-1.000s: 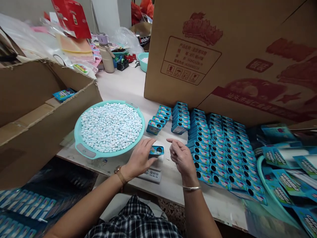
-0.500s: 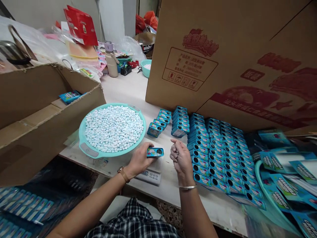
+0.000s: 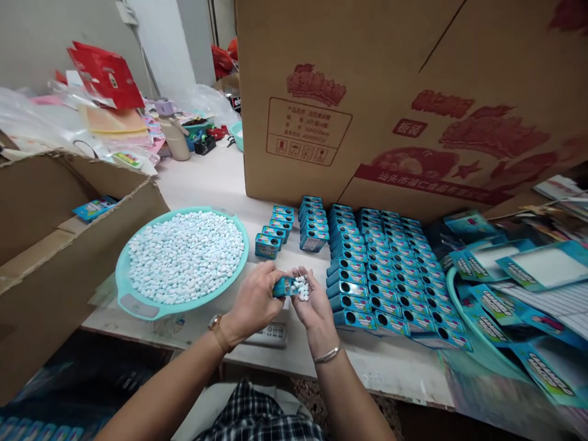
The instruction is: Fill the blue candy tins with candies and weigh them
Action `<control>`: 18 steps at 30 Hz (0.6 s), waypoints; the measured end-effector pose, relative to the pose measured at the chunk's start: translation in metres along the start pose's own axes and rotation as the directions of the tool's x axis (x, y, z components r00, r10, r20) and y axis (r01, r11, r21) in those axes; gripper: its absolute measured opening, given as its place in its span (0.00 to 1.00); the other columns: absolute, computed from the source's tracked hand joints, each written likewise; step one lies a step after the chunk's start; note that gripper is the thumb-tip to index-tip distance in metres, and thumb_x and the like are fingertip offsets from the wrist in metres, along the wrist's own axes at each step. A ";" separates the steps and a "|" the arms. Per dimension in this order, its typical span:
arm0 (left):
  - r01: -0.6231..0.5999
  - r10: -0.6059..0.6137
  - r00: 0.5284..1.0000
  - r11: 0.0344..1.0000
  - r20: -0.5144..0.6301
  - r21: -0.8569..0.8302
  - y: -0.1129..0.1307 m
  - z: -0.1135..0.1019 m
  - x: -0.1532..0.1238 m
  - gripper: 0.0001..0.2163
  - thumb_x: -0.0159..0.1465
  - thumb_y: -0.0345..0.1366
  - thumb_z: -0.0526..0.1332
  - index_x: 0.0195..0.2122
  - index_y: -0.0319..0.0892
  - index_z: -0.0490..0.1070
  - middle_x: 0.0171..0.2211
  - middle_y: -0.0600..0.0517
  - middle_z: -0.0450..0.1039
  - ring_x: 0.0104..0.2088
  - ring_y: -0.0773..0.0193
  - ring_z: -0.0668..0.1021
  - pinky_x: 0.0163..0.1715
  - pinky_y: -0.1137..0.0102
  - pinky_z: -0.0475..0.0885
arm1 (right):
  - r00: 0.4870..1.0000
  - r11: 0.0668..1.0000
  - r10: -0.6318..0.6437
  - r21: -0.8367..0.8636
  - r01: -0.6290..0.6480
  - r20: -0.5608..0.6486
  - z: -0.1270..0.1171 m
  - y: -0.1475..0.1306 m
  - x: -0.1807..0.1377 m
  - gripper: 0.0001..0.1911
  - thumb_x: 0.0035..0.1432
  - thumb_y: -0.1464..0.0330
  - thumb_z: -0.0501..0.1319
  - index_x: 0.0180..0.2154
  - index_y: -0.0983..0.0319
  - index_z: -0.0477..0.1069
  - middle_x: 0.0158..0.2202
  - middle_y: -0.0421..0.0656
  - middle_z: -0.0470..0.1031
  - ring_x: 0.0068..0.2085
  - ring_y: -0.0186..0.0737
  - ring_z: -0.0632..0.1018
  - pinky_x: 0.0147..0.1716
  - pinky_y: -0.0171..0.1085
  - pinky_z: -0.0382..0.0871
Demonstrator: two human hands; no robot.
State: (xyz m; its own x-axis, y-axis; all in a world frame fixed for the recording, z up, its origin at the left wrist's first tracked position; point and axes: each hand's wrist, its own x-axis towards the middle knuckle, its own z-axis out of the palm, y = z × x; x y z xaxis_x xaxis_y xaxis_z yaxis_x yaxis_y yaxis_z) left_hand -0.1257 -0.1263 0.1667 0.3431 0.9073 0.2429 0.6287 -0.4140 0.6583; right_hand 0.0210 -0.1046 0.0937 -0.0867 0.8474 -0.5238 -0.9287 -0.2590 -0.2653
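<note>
A: Where is the small blue printed candy box point(image 3: 283, 286) right now?

B: Off the pale tabletop point(image 3: 215, 177), near the front edge, clamped in the left hand point(image 3: 255, 300). The thumb and fingertips of that hand close around the box's left end, so its right end sticks out toward the other hand.

A: And the right hand point(image 3: 312, 303)?

B: It is cupped, palm up, touching the box's free end. A small heap of white and pale blue candy pellets point(image 3: 301, 286) lies on its curled fingers point(image 3: 309, 294), right against the box. Whether the box's opening faces the pellets I cannot tell.

A: What lies around the hands?

B: To the left, a round turquoise plastic basin point(image 3: 138, 304) heaped with the same pellets. To the right, close rows of identical blue boxes point(image 3: 390, 269), with a shorter row point(image 3: 275, 229) just beyond the hands. Behind them, farther off, stands a big brown cardboard carton with red print point(image 3: 390, 92). A grey keypad device point(image 3: 272, 332) sits under the left wrist, partly hidden. An open cardboard box point(image 3: 68, 245) fills the near left.
</note>
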 end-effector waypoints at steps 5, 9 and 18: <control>0.073 -0.073 0.997 0.997 0.040 -0.018 -0.012 0.012 0.001 0.14 0.56 0.25 0.61 0.42 0.45 0.76 0.36 0.50 0.67 0.41 0.57 0.72 0.41 0.64 0.69 | 0.999 1.000 0.012 0.029 -0.010 -0.051 -0.003 0.001 0.000 0.14 0.67 0.69 0.54 0.30 0.64 0.73 0.29 0.42 0.77 0.32 0.33 0.79 0.40 0.34 0.77; 0.040 -0.040 0.999 0.999 0.012 -0.032 -0.007 0.006 0.000 0.15 0.57 0.25 0.60 0.44 0.45 0.75 0.36 0.51 0.67 0.42 0.58 0.72 0.42 0.65 0.68 | 0.999 1.000 -0.001 0.013 0.002 -0.052 -0.004 0.001 -0.002 0.13 0.67 0.68 0.55 0.32 0.64 0.74 0.30 0.42 0.78 0.33 0.33 0.79 0.37 0.33 0.77; 0.048 -0.052 0.998 0.992 0.032 0.113 -0.014 0.007 0.006 0.12 0.55 0.24 0.60 0.39 0.43 0.74 0.35 0.50 0.67 0.40 0.57 0.72 0.41 0.64 0.68 | 0.990 0.998 0.048 0.045 -0.043 -0.130 -0.001 0.005 -0.004 0.13 0.68 0.70 0.54 0.32 0.65 0.73 0.29 0.42 0.78 0.32 0.33 0.80 0.36 0.34 0.78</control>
State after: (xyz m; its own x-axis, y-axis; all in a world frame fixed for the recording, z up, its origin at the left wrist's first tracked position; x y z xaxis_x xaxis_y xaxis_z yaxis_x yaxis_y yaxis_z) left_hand -0.1279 -0.1156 0.1543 0.3324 0.9247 0.1855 0.7193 -0.3757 0.5843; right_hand 0.0166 -0.1095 0.0932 -0.0838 0.7668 -0.6364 -0.9395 -0.2736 -0.2059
